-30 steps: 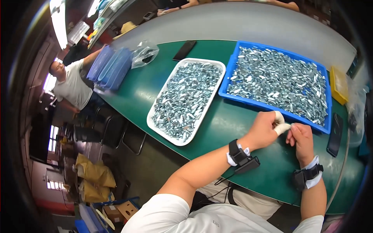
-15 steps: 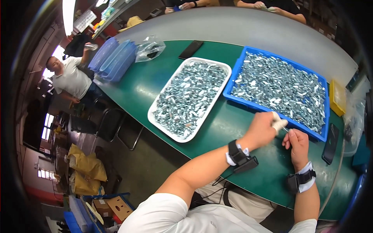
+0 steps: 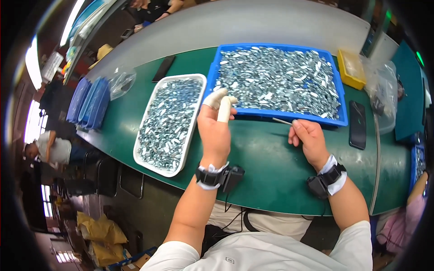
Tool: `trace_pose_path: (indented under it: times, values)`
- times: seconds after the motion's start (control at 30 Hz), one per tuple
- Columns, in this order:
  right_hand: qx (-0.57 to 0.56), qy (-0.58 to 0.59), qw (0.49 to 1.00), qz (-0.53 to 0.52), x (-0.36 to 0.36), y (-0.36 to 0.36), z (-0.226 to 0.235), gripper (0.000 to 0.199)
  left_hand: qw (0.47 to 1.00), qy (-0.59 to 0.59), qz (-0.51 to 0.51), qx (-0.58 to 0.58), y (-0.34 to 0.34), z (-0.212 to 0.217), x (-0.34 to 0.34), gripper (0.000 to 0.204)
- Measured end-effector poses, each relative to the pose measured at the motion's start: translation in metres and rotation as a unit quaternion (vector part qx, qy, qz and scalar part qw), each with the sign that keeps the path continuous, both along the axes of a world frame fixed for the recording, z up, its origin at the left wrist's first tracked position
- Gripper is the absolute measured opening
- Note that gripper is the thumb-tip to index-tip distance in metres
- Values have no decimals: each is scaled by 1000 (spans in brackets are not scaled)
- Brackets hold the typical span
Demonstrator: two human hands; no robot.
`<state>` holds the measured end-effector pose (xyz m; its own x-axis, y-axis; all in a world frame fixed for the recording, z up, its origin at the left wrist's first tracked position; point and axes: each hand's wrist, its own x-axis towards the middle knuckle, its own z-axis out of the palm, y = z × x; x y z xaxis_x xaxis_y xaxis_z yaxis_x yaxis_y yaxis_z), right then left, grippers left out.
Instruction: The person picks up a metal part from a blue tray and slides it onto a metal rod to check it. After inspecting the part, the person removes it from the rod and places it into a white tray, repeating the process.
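My hands at the blue tray's near edge.
My right hand (image 3: 308,139) pinches thin, stiff tweezers (image 3: 282,121); my left hand (image 3: 215,128), half-open with taped fingertips, holds nothing; just beyond, the blue tray (image 3: 275,113) holds small, light, slippery-looking metal pieces (image 3: 280,79), best nipped at their edges.

Shiny metal parts, plastic trays, a matt green tabletop.

The blue tray (image 3: 341,121) and white tray (image 3: 141,143) look like smooth plastic; both hold small bright metal pieces (image 3: 280,81) with a glossy, silvery finish. The left hand (image 3: 214,131) wears 2 pale, matt finger covers (image 3: 220,103) that look like rubber or cloth. The right hand (image 3: 309,137) grips thin tweezers (image 3: 282,120) of polished metal. The table (image 3: 266,167) is a smooth, dull green. The yellow box (image 3: 351,68) is plastic, the phone (image 3: 358,125) glossy black, the clear bag (image 3: 121,83) crinkled film.
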<state>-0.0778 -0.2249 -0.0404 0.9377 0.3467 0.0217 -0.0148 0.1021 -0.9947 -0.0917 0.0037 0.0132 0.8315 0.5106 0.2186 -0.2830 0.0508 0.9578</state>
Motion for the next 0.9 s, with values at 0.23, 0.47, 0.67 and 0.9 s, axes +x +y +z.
trace_pose_path:
  times: [0.23,0.47,0.67,0.9]
  values:
    - [4,7,1000,16,4,0,0,36,857,-151,-493,10,-62,112,-71,43]
    - [20,5,1000,21,3,2,0,36,782,-324,-508,-157,-71,120,-86,27]
    - [31,16,999,30,2,-2,-6,36,689,-439,-509,-272,-72,121,-87,30]
    - [36,6,999,33,6,0,-4,36,670,-501,-491,-242,-82,126,-86,29]
